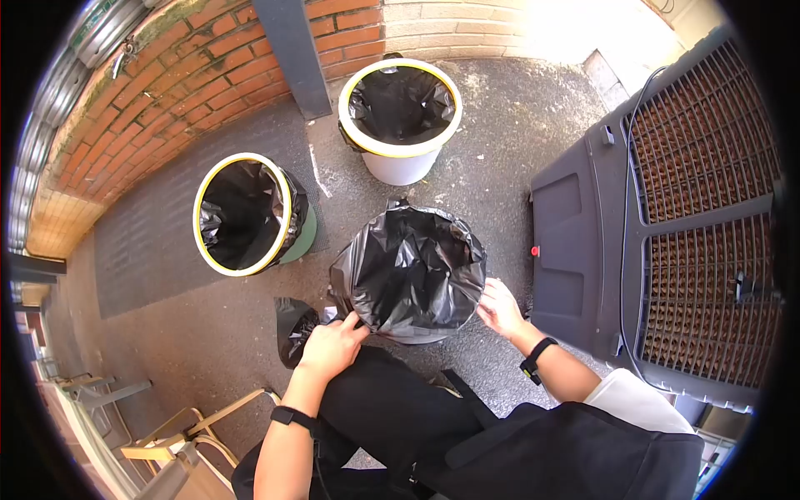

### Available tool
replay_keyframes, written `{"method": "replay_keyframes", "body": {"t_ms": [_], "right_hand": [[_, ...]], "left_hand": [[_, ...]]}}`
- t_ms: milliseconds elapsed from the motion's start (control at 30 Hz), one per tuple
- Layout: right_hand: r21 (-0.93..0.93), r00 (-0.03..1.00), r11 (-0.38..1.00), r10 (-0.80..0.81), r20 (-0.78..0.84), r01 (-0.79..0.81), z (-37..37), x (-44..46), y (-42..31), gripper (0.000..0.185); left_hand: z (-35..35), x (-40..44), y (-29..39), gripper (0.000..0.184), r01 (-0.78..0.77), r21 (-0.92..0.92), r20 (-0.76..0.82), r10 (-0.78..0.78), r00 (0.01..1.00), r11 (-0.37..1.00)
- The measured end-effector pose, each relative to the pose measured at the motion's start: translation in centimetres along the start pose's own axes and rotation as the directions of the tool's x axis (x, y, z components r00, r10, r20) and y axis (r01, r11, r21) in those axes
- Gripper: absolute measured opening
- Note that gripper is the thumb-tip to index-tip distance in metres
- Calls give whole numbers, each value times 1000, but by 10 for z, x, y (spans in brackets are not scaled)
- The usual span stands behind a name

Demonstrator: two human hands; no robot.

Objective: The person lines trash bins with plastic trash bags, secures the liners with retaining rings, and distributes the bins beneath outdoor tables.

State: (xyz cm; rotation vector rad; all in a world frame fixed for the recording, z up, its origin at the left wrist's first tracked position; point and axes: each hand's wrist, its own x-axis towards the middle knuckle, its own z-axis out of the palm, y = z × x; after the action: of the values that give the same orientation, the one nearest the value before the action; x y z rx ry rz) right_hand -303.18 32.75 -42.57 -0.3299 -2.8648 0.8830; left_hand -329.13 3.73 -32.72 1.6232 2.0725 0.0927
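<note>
In front of my knees stands a bin lined with a black bin bag (417, 271), its edge folded out over the rim. The bag covers nearly all of the bin. My left hand (332, 346) grips the bag's folded edge at the near left, fingers closed on the plastic. At the right side of the rim my right hand (502, 308) pinches the edge of the same bag; some fingertips are hidden behind it. Beside my left hand is another piece of black plastic (294, 329), partly hidden.
Two more bag-lined bins with yellow-edged rims stand beyond: a white bin (402, 165) at the back and a green bin (302, 237) at left. A large grey slatted unit (575, 250) is on the right. A brick wall (200, 75), a post (292, 54) and a chair (179, 437) are around.
</note>
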Motion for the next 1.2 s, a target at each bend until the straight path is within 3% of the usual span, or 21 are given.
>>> {"method": "replay_keyframes", "body": {"t_ms": [100, 133, 167, 233, 267, 300, 367, 400, 500, 600, 667, 733, 800, 933, 967, 1033, 1067, 1100, 1133, 1167, 1200], "right_hand": [[39, 996, 999, 33, -78, -30, 2, 15, -3, 24], [200, 983, 973, 140, -123, -113, 21, 12, 13, 23], [364, 955, 916, 244, -167, -170, 41, 8, 32, 21], [261, 910, 937, 303, -284, -230, 16, 16, 6, 19], [319, 856, 922, 339, -390, -220, -1, 24, -9, 17], [179, 822, 970, 238, -518, -168, -16, 34, -18, 18], [268, 787, 955, 263, -558, -129, -47, 51, -52, 18], [215, 842, 976, 130, -523, -17, -69, 71, -81, 15], [-89, 987, 991, 107, 118, -96, -79, 127, -137, 24], [-505, 629, 863, 377, 679, 28, -10, 172, -130, 65], [-611, 235, 777, 572, 786, 154, 64, 193, -85, 95], [-669, 98, 742, 663, 742, 43, 73, 202, -77, 92], [-564, 170, 814, 581, 796, -142, 77, 202, -58, 90], [-434, 317, 901, 409, 856, 11, 90, 211, -53, 104], [-434, 442, 896, 355, 824, 90, 90, 207, -55, 84], [-347, 238, 908, 293, 926, 235, 66, 228, -75, 59], [-284, 414, 941, 188, 890, 183, 34, 225, -91, 42], [-49, 417, 983, -30, 908, 178, 12, 232, -89, 39], [121, 392, 968, -27, 920, -218, -26, 242, -105, 27], [283, 485, 876, -65, 872, -391, -55, 250, -110, 20], [393, 646, 855, -93, 757, -339, -79, 260, -111, 18]], "left_hand": [[15, 3, -11, 32, 64, 58, 39, -66, 997, 996], [19, 4, -14, 32, 123, 43, 57, -125, 990, 991], [18, 3, -16, 29, 122, -44, -50, -124, 991, 992], [17, -2, -17, 25, 86, -219, -254, -142, 957, 972], [16, -1, -13, 21, 82, -389, -458, -269, 847, 918], [5, -1, -9, 16, 56, -478, -538, -342, 771, 876], [1, -3, -15, 9, 115, -532, -586, -462, 666, 839], [-8, 3, -7, 5, 208, -570, -563, -563, 605, 795], [-19, 32, 13, 39, 465, -687, -195, -758, 623, 559], [2, 51, 14, 70, 569, -662, 14, -751, 660, 488], [22, 61, 9, 73, 567, -727, 111, -747, 655, 388], [38, 68, 8, 76, 512, -820, 158, -761, 630, 254], [46, 69, 9, 72, 462, -872, 183, -770, 611, 159], [61, 69, 1, 68, 423, -896, 171, -768, 617, 140], [66, 67, -3, 67, 402, -908, 166, -778, 607, 120], [58, 55, 0, 66, 361, -930, 164, -792, 588, 75], [53, 48, 0, 64, 343, -939, 182, -796, 577, 35], [50, 41, -3, 64, 326, -945, 199, -800, 566, -5], [54, 37, -8, 64, 315, -949, 201, -806, 557, -19], [63, 31, -12, 64, 307, -951, 204, -813, 546, -33], [76, 30, -18, 65, 311, -950, 208, -819, 534, -38]]}}
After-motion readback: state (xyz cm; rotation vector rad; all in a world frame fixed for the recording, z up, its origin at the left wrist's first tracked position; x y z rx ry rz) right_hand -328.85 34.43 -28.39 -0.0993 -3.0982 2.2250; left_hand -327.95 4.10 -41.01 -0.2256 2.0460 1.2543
